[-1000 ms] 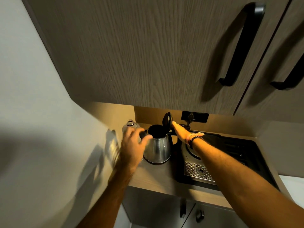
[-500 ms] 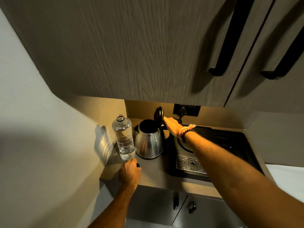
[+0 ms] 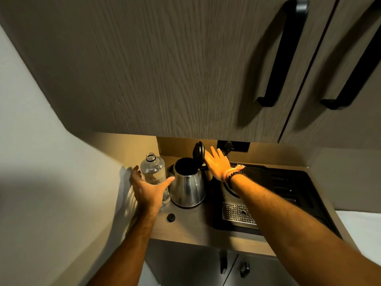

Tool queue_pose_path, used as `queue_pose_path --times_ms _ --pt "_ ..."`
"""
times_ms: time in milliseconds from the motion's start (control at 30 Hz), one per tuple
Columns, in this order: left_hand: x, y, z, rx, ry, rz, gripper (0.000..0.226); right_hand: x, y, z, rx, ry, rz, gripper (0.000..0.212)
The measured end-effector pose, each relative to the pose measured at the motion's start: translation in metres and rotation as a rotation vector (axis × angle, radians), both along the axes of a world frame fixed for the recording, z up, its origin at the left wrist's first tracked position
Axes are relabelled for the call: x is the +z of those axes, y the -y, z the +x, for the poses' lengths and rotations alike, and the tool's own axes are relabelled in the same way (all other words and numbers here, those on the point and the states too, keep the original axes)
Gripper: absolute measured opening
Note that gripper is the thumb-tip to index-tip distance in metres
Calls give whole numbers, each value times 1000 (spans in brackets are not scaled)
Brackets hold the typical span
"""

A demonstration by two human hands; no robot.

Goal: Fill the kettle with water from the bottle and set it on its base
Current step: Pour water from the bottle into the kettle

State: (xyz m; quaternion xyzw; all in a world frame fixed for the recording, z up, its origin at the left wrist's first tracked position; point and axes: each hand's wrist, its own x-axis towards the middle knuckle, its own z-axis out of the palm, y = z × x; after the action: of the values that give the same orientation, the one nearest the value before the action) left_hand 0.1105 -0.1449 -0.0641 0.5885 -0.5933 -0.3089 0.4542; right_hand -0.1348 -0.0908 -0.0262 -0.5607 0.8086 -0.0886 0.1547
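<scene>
A steel kettle (image 3: 188, 185) stands on the counter with its black lid (image 3: 198, 150) tipped up and its mouth open. To its left is a clear plastic bottle (image 3: 153, 168), upright and uncapped, partly filled with water. My left hand (image 3: 148, 189) is spread open in front of the bottle, thumb toward the kettle, fingers on the bottle's far left side. My right hand (image 3: 218, 163) is open, fingers flat behind the raised lid, by the kettle's handle. The black bottle cap (image 3: 171, 217) lies on the counter near the front edge.
A black coffee machine with a metal drip tray (image 3: 239, 213) fills the counter to the right of the kettle. Wooden cupboard doors (image 3: 165, 69) with black handles hang low overhead. A pale wall (image 3: 51, 162) closes the left side.
My left hand set the cap down on the counter and rose to the bottle, fingers now spread around it. My right hand stays by the kettle's open lid.
</scene>
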Motion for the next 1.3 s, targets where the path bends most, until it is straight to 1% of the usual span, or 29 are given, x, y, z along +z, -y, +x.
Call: queue_pose_path --times_ms 67,133,233,300,367,433,533,667,767,867,967,1133,1300 --pt "4 7 -6 -20 15 27 125 -2 -2 -1 -67 22 1 67" --pt "4 9 -11 22 -6 62 115 -3 -2 -1 -110 41 -9 70" --pt "7 7 -16 80 -10 10 97 0 -3 -2 -151 67 -27 68" --pt "9 5 -14 58 7 -22 87 2 -5 -2 -171 75 -20 67" --pt "10 2 -7 14 78 -42 82 4 -6 -1 -181 75 1 68" --pt "11 0 0 -35 163 -57 83 5 -6 2 -179 79 12 68" --pt "17 -1 8 -124 239 -45 82 9 -8 3 -150 81 26 70" --pt "36 4 18 -360 333 78 76 10 -12 4 -127 71 38 72" --pt "55 6 15 -479 523 112 79 10 -12 4 -109 52 43 70" --pt "72 6 6 -508 687 193 86 12 -13 6 -139 106 51 67" --pt "82 6 2 -519 793 239 93 15 -14 7 -166 139 60 67" --pt "94 6 0 -516 878 258 92 16 -13 5 -145 107 73 65" --pt "100 3 -1 -526 888 259 93 14 -12 4 -140 95 82 65"
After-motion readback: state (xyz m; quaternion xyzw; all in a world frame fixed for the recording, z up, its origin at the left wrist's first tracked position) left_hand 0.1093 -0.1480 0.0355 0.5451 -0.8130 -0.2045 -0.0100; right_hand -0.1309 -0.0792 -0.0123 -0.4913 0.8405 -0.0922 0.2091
